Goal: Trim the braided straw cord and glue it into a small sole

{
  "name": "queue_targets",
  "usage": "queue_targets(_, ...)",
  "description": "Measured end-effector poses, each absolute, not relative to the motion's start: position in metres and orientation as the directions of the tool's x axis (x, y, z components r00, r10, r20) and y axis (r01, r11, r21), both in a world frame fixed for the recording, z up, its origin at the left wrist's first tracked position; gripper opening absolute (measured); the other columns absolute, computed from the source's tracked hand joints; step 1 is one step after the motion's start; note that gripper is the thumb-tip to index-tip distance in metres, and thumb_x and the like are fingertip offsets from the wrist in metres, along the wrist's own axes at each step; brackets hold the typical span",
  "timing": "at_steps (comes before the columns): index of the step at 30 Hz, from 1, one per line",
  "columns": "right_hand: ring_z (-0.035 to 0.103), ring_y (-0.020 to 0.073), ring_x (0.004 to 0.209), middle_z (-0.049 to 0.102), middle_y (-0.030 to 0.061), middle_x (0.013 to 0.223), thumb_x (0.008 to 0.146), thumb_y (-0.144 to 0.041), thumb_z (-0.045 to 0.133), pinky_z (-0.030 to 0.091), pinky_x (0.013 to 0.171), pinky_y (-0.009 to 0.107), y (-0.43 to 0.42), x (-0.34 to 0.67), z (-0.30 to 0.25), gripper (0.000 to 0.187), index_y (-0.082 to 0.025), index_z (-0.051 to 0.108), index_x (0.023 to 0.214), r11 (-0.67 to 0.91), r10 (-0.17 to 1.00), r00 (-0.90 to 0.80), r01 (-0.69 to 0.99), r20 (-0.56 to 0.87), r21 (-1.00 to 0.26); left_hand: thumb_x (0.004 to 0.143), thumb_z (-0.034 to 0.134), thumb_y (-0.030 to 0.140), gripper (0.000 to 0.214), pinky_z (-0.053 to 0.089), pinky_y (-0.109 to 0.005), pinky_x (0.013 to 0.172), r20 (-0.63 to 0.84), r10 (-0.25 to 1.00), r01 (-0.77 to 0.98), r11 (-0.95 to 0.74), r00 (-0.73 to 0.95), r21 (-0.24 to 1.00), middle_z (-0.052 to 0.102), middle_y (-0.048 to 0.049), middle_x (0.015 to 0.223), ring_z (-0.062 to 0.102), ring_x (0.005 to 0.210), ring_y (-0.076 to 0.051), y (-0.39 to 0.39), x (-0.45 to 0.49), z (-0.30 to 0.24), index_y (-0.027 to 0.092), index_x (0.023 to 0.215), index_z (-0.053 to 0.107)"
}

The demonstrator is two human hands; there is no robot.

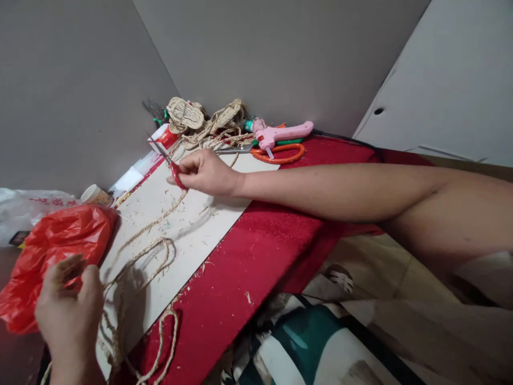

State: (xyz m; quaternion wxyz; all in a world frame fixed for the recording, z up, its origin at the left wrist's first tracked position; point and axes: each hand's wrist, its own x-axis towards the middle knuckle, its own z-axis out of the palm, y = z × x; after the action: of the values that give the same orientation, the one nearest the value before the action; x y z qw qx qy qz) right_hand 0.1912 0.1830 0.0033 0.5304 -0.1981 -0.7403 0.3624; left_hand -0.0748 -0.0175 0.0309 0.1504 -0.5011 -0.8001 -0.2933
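In my right hand (210, 174) are small scissors (175, 175) with red handles, their blades pointing up and away to the left. A braided straw cord (160, 218) runs from beneath that hand down toward my left hand (70, 305). My left hand hovers at the lower left, fingers curved and thumb apart from them, with red showing through the gap. Whether the cord touches its far side is hidden. Loops of the cord lie over a white board (212, 224) scattered with straw bits, and hang past its near edge.
Behind my right hand lie coiled straw braids (186, 115), a pink glue gun (276, 133) and large orange-handled scissors (294, 155). A red plastic bag (76, 230) and a paper cup (95, 195) sit at the left. Red cloth (240, 289) covers the table; grey panels (260, 53) rise behind.
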Motion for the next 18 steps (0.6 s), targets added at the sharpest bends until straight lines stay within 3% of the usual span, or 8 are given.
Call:
queue_targets(2,0.028,0.0048,0.053,0.031,-0.0071,0.051,0.080,-0.023,0.060,0.024,0.053,0.021,0.168,0.188,0.002,0.040,-0.016,0.034,0.050,0.658,0.652,-0.402,-0.120,0.643,-0.743,0.082,0.057,0.037,0.042,0.046,-0.041,0.085,0.612,0.667,0.906,0.319,-0.424,0.279,0.066,-0.0114,0.113,0.061,0.095,-0.029,-0.006,-0.041,0.031,0.017,0.118,0.063)
queue_targets(6,0.035,0.0049,0.053,0.041,-0.0058,0.052,0.080,-0.027,0.061,0.025,0.054,0.020,0.139,0.183,0.001,0.033,-0.014,0.046,0.053,0.696,0.595,-0.474,-0.102,0.650,-0.711,0.085,0.057,0.039,0.042,0.043,-0.035,0.095,0.416,0.882,0.869,-0.014,-0.223,0.495,0.064,-0.0082,0.122,0.058,0.113,-0.024,-0.003,0.017,0.019,0.021,0.123,0.060)
queue_targets(8,0.039,0.0049,0.054,0.048,-0.0051,0.055,0.080,-0.028,0.061,0.026,0.054,0.020,0.131,0.182,0.001,0.028,-0.013,0.053,0.058,0.734,0.561,-0.498,-0.070,0.661,-0.675,0.086,0.058,0.039,0.039,0.047,-0.030,0.087,0.264,0.953,0.792,-0.047,-0.147,0.609,0.069,-0.0058,0.110,0.063,0.101,-0.021,-0.007,0.030,0.012,0.022,0.121,0.061)
queue_targets(10,0.041,0.0052,0.054,0.052,-0.0045,0.057,0.079,-0.029,0.061,0.026,0.055,0.020,0.132,0.182,0.000,0.024,-0.014,0.057,0.061,0.783,0.528,-0.510,-0.017,0.679,-0.622,0.086,0.059,0.040,0.030,0.048,-0.027,0.076,0.207,0.964,0.761,-0.009,-0.165,0.649,0.071,-0.0040,0.093,0.065,0.086,-0.019,-0.011,0.033,0.010,0.021,0.107,0.066)
queue_targets(14,0.043,0.0068,0.054,0.058,-0.0026,0.061,0.080,-0.030,0.058,0.026,0.055,0.022,0.153,0.186,-0.001,0.020,-0.016,0.062,0.066,0.836,0.513,-0.482,0.095,0.710,-0.540,0.085,0.059,0.039,0.023,0.044,-0.026,0.074,0.304,0.915,0.785,0.021,-0.264,0.619,0.068,-0.0037,0.080,0.060,0.080,-0.019,-0.013,0.022,0.018,0.019,0.083,0.068)
queue_targets(18,0.040,0.0073,0.052,0.053,-0.0025,0.054,0.079,-0.030,0.056,0.025,0.054,0.023,0.185,0.197,0.003,0.024,-0.015,0.058,0.059,0.787,0.617,-0.291,0.223,0.732,-0.575,0.087,0.055,0.037,0.023,0.040,-0.025,0.068,0.383,0.872,0.805,0.023,-0.306,0.592,0.060,-0.0012,0.070,0.055,0.071,-0.017,-0.018,0.010,0.028,0.020,0.075,0.063)
